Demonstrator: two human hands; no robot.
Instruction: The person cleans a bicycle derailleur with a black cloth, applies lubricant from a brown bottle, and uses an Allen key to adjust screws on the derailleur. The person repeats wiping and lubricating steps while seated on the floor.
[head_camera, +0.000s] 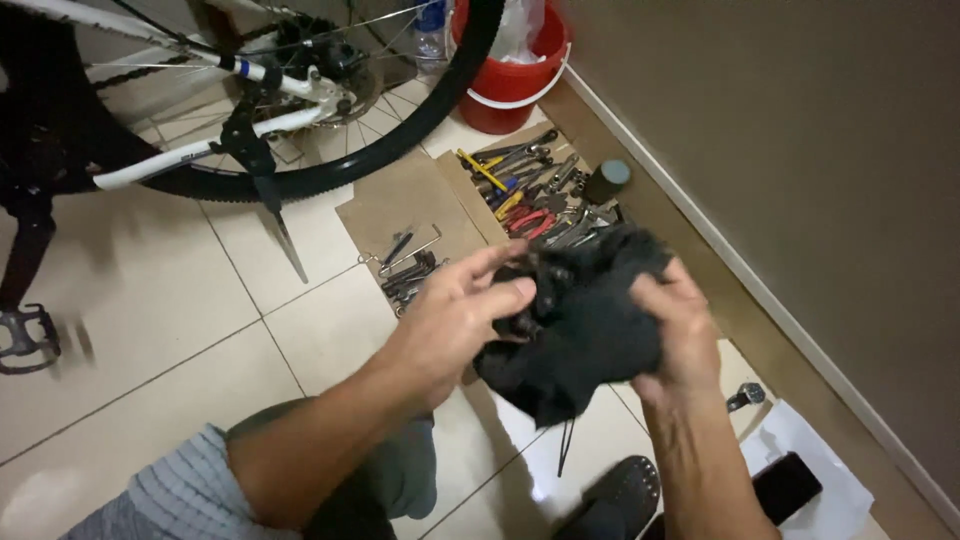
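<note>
Above the tiled floor (150, 300), both hands grip a crumpled black cloth (585, 320): left hand (465, 310) fingers pinching its upper edge, right hand (675, 320) closed on its side. Its long axis seems upright, the tail hanging floorward. Beyond lie tools (530, 195), a red bucket (505, 90) and a bicycle wheel (330, 90).

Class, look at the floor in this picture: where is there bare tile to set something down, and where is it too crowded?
Bare tile lies between the wheel, the pedal and the left hand. The cardboard has a free strip near the wheel. It is crowded by the wall, where tools lie heaped beside the red bucket. Both hands grip a black cloth, the right hand on its far side.
</note>
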